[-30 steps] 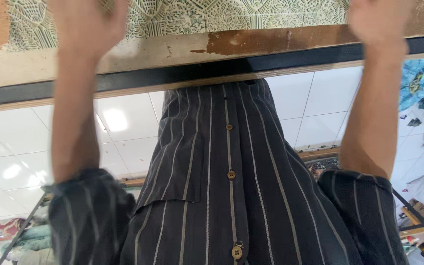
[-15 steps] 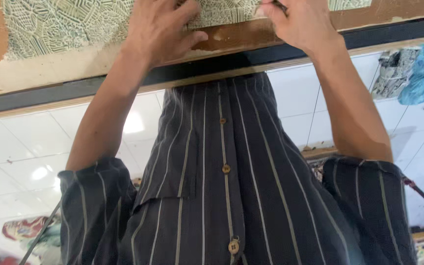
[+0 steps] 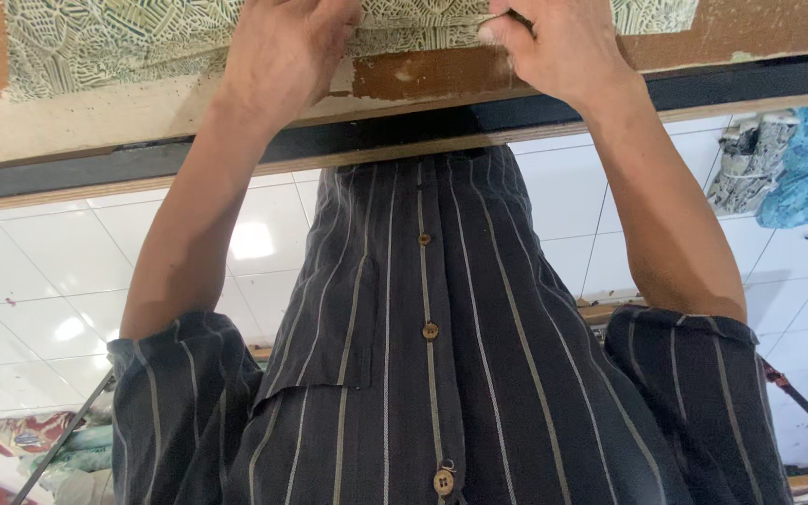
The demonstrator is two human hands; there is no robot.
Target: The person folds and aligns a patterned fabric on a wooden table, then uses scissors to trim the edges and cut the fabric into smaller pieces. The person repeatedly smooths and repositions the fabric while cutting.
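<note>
A green and cream patterned cloth (image 3: 114, 37) lies on a worn wooden table (image 3: 95, 117) at the top of the head view. My left hand (image 3: 282, 51) rests flat on the cloth's near edge, fingers together. My right hand (image 3: 558, 47) pinches the cloth's edge between thumb and fingers. Both forearms reach up from my dark striped button shirt (image 3: 441, 355), which fills the lower middle.
The table's dark front edge (image 3: 750, 84) crosses the view. Below it lies a white tiled floor (image 3: 39, 271). Blue and grey patterned fabrics (image 3: 787, 168) are heaped at the right, and more coloured cloth (image 3: 30, 440) lies at the lower left.
Both hands have come nearer together and lower in view, from the top corners onto the cloth's near edge. The right hand now pinches the cloth.
</note>
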